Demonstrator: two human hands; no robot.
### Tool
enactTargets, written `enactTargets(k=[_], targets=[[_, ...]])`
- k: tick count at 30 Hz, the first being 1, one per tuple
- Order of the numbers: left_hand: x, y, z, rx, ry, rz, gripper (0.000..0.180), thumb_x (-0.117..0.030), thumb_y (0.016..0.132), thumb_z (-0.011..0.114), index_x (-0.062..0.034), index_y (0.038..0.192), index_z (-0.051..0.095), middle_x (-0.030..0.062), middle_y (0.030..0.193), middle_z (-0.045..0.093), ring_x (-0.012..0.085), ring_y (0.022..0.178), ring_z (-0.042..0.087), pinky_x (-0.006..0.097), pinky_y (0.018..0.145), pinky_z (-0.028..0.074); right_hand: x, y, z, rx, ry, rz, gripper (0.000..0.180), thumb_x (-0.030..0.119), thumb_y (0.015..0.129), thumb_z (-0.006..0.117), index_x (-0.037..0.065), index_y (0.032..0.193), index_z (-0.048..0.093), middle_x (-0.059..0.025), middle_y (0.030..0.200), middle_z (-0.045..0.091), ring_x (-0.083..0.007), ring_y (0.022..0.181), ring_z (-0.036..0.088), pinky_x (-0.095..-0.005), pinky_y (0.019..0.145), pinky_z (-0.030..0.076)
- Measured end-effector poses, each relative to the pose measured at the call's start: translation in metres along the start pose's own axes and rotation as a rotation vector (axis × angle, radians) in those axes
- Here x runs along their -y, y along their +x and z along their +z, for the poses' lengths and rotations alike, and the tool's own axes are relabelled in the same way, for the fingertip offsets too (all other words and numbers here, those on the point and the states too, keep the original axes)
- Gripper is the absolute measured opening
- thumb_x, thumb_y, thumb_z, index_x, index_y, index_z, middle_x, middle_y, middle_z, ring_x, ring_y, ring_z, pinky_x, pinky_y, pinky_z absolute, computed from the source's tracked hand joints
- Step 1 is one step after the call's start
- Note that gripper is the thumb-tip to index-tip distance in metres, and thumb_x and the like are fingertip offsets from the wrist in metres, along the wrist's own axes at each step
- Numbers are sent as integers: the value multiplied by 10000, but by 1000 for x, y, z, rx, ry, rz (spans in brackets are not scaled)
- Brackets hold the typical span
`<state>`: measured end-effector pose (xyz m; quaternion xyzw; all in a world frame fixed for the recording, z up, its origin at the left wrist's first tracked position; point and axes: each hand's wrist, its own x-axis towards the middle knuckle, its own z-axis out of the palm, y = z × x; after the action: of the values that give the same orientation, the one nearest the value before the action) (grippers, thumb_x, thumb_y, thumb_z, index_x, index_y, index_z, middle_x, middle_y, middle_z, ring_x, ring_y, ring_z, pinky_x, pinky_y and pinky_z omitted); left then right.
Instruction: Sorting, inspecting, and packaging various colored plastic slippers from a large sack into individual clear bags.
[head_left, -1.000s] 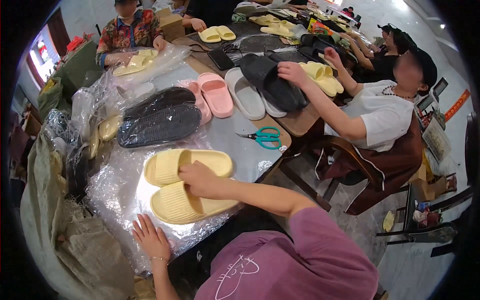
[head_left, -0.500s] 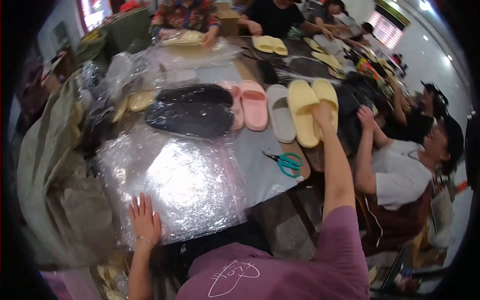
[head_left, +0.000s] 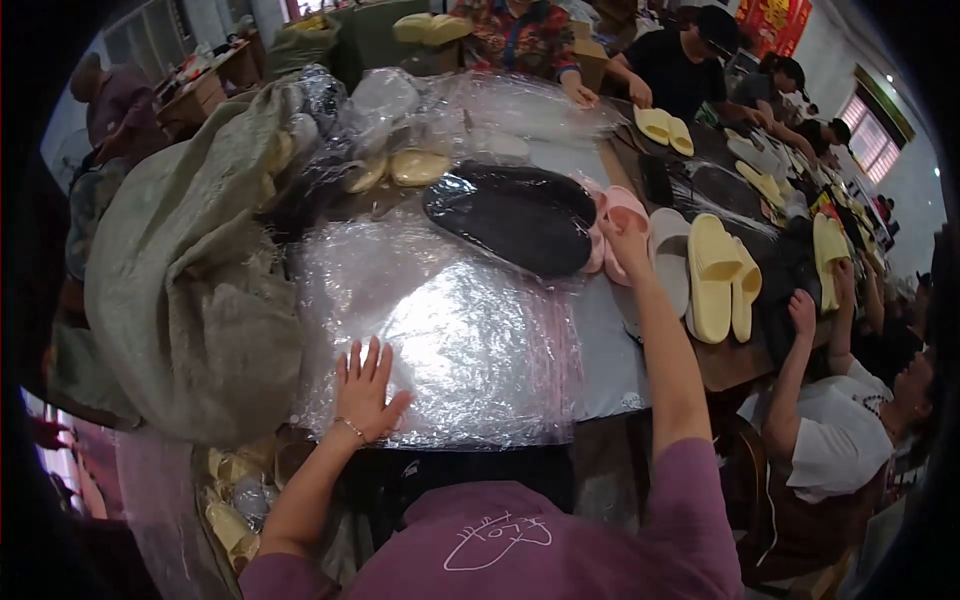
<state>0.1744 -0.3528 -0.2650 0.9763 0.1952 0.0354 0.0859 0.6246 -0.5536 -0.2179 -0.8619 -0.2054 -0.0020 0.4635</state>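
Table (head_left: 614,350): right hand (head_left: 628,246) at two pink slippers (head_left: 624,203), hold unclear; leftward, one clear bag (head_left: 478,186) containing black slippers (head_left: 515,225); left hand (head_left: 368,398) spread flat

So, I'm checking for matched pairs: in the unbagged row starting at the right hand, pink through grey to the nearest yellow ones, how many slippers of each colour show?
Pink slippers: 2
Grey slipper: 1
Yellow slippers: 2
Total showing: 5
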Motion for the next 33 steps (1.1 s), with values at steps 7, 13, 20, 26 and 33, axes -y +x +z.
enactTargets(k=[7, 13, 20, 26, 33], targets=[[3, -2, 4, 8, 27, -23, 892, -642, 814, 492, -63, 1452, 260, 193, 1525, 162, 433, 1400, 75, 557, 1114, 30, 49, -15, 32, 264, 570, -16, 584, 220, 830, 696, -16, 1300, 443, -101, 1201, 571, -175, 1068, 548, -286, 933, 416], [4, 1, 3, -41, -6, 1, 861, -628, 829, 485, -62, 1444, 279, 198, 1514, 186, 439, 1393, 98, 561, 1112, 39, 152, -19, -107, -26, 173, -222, 351, 300, 733, 722, 15, 921, 643, -25, 749, 614, -94, 692, 551, -237, 628, 420], [27, 7, 13, -11, -250, 24, 656, -446, 924, 444, -44, 1427, 318, 154, 1514, 230, 388, 1401, 148, 533, 1120, 56, 276, -92, -70, 412, -297, -428, 392, 350, 796, 625, -41, 828, 644, -97, 730, 639, -175, 604, 603, -310, 571, 474], [48, 16, 17, -95, -1238, -182, 533, -384, 1002, 253, -28, 1355, 434, 122, 1439, 397, 287, 1398, 222, 413, 1146, 99, 255, -108, 2, 129, -26, -1111, 338, 197, 857, 653, -2, 1123, 593, -123, 1090, 645, -190, 1000, 613, -297, 872, 465], [35, 15, 2, -204, -647, -169, 429, -313, 953, 475, -18, 1259, 536, 189, 1227, 574, 322, 1261, 446, 408, 1090, 249, 120, -142, -46, 367, -352, -287, 233, 188, 834, 619, -37, 888, 647, -184, 811, 661, -299, 764, 651, -385, 701, 490]])
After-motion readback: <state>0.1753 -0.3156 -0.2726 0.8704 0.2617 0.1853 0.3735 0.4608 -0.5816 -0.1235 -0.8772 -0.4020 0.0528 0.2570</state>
